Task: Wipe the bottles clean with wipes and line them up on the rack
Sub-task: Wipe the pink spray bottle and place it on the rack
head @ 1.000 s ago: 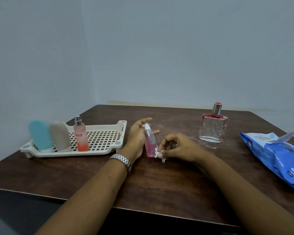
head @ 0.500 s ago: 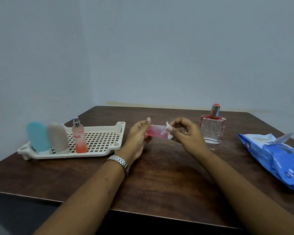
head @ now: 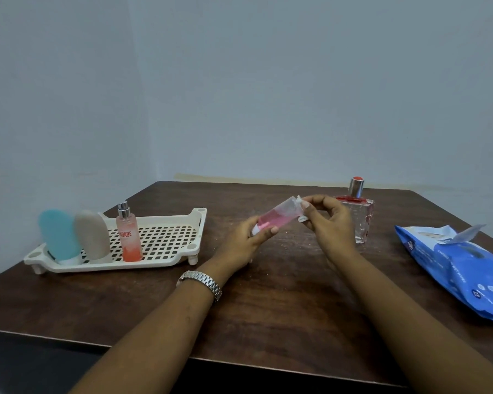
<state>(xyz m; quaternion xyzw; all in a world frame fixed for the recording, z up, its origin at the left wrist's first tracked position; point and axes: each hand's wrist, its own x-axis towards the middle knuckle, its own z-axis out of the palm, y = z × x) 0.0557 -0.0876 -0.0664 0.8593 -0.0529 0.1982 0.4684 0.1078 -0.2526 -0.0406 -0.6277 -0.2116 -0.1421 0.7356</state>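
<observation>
We're gripping the small pink-liquid clear plastic bottle (head: pixel 273 220) mid-air over the table (head: pixel 268 308): left hand (head: pixel 249 241) curled round cap end, 8 o'clock; right hand (head: pixel 328 223) pinching white wipe (head: pixel 298 198) at base. Likely light, slick: hold by ends.

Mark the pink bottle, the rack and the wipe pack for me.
Pink bottle (head: pixel 276 218): head view, middle of its pink body.
Rack (head: pixel 168 243): head view, bare mesh floor.
Wipe pack (head: pixel 461 268): head view, blue front face.
</observation>
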